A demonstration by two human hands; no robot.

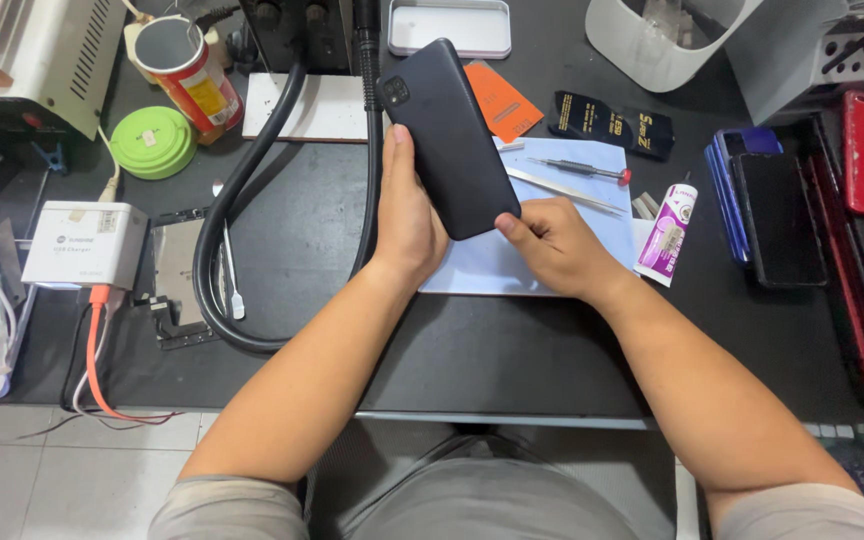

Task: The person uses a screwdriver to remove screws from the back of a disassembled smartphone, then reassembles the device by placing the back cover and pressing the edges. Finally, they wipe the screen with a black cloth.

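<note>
Head view: left hand and right hand, grip pinching black phone over blue mat; tweezers, glue tube beside.

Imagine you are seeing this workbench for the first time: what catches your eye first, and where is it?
First comes the black phone, back side up, at the centre, held by the left hand along its edge and the right hand at its lower corner. Beneath lies a pale blue mat with tweezers. A thick black hose loops at left.
</note>
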